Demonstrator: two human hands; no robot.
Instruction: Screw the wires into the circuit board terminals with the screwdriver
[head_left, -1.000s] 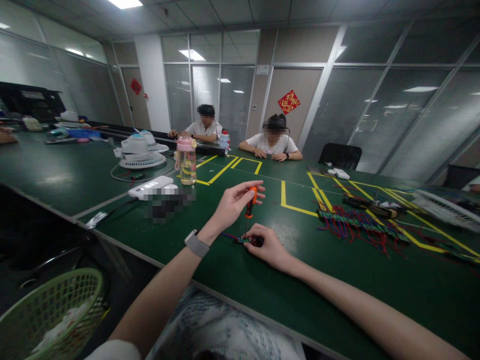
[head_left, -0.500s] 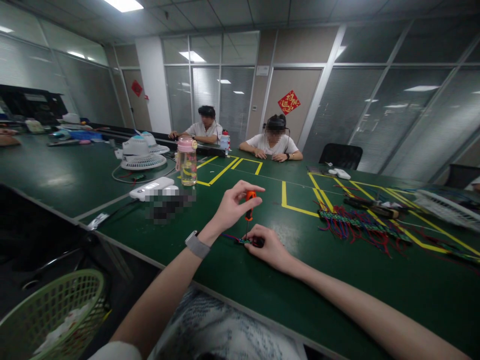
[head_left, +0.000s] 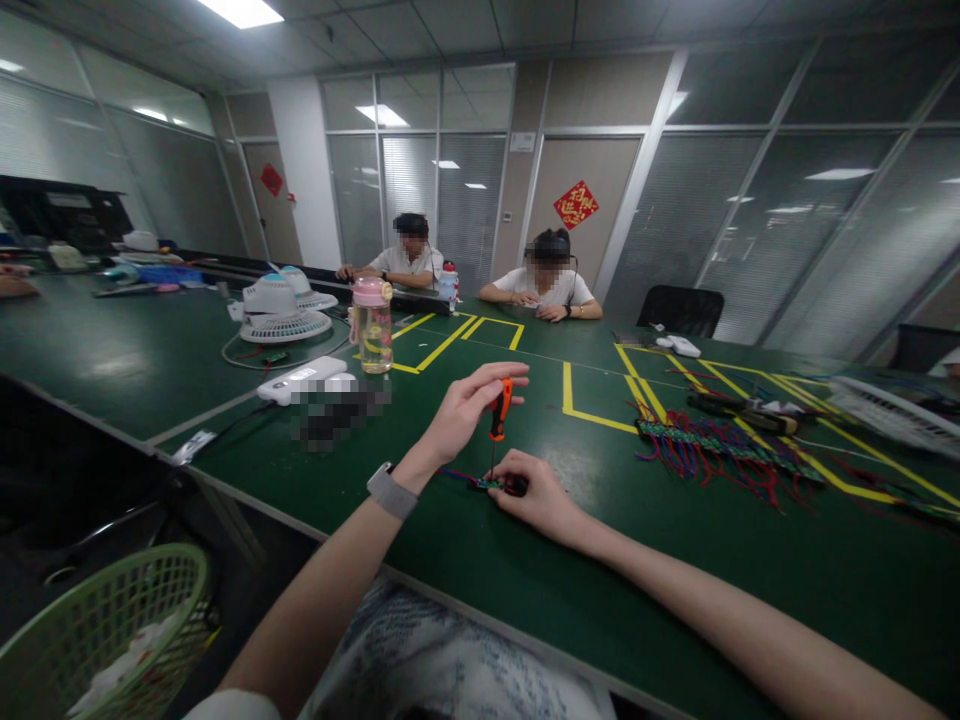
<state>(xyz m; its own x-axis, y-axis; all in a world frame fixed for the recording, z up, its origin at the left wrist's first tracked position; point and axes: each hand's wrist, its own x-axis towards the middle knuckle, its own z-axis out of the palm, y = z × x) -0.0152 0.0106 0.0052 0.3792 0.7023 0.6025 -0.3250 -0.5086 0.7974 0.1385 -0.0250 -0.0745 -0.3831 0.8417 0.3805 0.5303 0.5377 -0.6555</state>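
An orange and black screwdriver (head_left: 498, 418) stands nearly upright, its thin shaft pointing down at a small green circuit board (head_left: 484, 484). My left hand (head_left: 465, 405) has its thumb and fingers closed around the top of the handle. Low on the table, my right hand (head_left: 536, 492) pinches the board's right end, where a small black part (head_left: 516, 485) shows between the fingers. Red and blue wires run out to the left of the board. The screwdriver's tip is too small to make out.
Left of my hands are a pink-lidded bottle (head_left: 373, 325), a white power strip (head_left: 304, 380) and a white fan (head_left: 281, 310). Rows of wired circuit boards (head_left: 720, 445) lie right, among yellow tape. Two people sit across the table. A green basket (head_left: 169, 580) stands below left.
My left thumb and fingers have shifted around the handle's top, and the handle now leans slightly right. My right hand keeps its hold on the board.
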